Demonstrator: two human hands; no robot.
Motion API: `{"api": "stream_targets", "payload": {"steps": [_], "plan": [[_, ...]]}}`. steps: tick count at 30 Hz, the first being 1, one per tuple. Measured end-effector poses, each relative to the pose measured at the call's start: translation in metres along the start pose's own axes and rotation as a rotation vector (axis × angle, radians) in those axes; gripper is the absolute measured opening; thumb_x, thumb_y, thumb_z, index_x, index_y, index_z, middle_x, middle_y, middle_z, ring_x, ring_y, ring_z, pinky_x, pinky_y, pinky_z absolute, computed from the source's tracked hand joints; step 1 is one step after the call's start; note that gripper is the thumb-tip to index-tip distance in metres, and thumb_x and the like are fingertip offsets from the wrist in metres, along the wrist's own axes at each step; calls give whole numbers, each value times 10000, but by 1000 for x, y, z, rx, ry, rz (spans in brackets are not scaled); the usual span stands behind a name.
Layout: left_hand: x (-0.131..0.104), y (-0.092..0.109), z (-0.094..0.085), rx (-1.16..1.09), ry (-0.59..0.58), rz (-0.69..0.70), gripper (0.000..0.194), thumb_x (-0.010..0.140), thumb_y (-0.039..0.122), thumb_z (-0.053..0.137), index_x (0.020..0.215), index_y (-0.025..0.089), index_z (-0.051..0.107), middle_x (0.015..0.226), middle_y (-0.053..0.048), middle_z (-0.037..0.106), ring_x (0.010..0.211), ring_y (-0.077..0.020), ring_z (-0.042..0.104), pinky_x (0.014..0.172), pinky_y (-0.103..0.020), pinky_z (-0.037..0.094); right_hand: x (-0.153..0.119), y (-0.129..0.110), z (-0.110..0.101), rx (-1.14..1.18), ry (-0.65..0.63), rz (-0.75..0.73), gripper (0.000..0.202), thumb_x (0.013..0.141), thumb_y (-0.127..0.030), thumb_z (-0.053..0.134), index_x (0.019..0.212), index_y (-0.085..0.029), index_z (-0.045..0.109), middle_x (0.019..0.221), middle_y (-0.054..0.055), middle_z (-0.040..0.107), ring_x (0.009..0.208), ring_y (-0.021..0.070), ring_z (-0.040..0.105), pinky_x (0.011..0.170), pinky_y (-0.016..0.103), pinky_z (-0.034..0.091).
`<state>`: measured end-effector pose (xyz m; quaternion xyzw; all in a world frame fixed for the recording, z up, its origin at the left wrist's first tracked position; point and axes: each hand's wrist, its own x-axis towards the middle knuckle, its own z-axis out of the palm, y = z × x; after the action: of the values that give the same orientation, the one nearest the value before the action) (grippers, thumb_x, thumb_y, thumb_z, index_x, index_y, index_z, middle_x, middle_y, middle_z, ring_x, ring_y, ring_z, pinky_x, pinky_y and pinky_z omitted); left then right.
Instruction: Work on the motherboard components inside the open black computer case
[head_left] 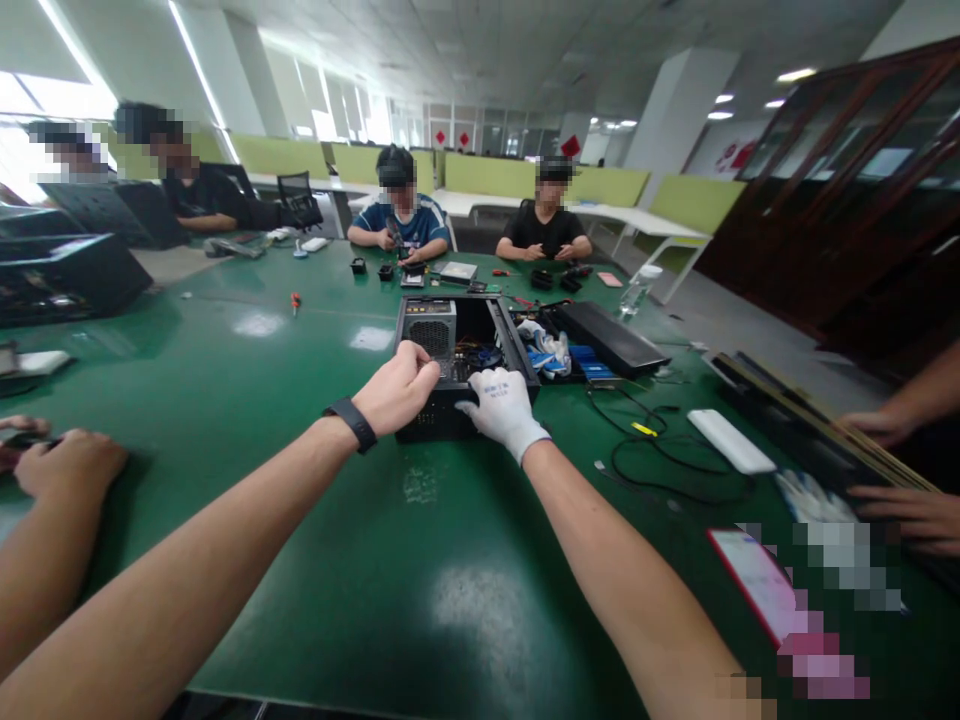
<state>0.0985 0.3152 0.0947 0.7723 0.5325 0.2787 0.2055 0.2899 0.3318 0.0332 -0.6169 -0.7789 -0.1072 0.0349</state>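
Observation:
An open black computer case (442,420) lies on the green table, with a grey power supply (430,328) at its upper left and wires inside. My left hand (399,388), bare with a dark wristband, is at the case's near left edge, its fingers pinched together; whatever they hold is hidden. In a white glove, my right hand (504,408) grips the near right edge of the case, fingers curled over it.
Right of the case lie blue-white gloves (546,350), a black panel (611,335), cables (652,455) and a white box (730,441). A bottle (640,290) stands farther back. Other people's hands are at both sides; an orange screwdriver (295,303) lies left.

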Motion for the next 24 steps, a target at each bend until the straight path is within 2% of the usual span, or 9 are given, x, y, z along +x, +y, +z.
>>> {"api": "stream_targets", "payload": {"steps": [6, 9, 13, 18, 24], "plan": [[5, -2, 10, 194, -17, 71, 318, 889, 393, 433, 1025, 132, 554, 971, -123, 635, 900, -234, 589, 835, -352, 464, -41, -11, -6, 18, 24, -5, 463, 911, -578, 475, 1124, -183, 590, 1082, 90, 614, 1019, 233, 554, 892, 420, 403], [7, -7, 15, 323, -119, 129, 366, 850, 406, 513, 1080, 137, 604, 969, -121, 665, 935, -245, 610, 868, -337, 461, -66, -17, -12, 34, 30, -6, 444, 913, -578, 454, 1087, -193, 592, 1062, 118, 623, 999, 251, 540, 842, 398, 360], [10, -11, 23, 492, -279, 107, 385, 791, 401, 604, 1094, 170, 658, 1001, -104, 714, 926, -244, 651, 828, -300, 470, -103, -26, -20, 54, 40, -5, 424, 900, -578, 485, 1079, -208, 592, 1056, 110, 625, 983, 253, 525, 811, 385, 328], [8, -12, 41, 656, -429, 64, 283, 677, 387, 717, 881, 191, 708, 936, -111, 740, 890, -249, 676, 764, -287, 487, -142, -36, -27, 78, 46, 1, 398, 872, -574, 547, 1031, -213, 605, 998, 91, 626, 930, 246, 522, 777, 374, 312], [-3, -6, 63, 740, -550, 31, 288, 541, 344, 807, 745, 164, 711, 887, -159, 739, 863, -297, 695, 737, -329, 530, -190, -46, -36, 116, 55, -8, 356, 848, -565, 588, 960, -228, 587, 947, 58, 609, 885, 244, 506, 739, 374, 287]]}}
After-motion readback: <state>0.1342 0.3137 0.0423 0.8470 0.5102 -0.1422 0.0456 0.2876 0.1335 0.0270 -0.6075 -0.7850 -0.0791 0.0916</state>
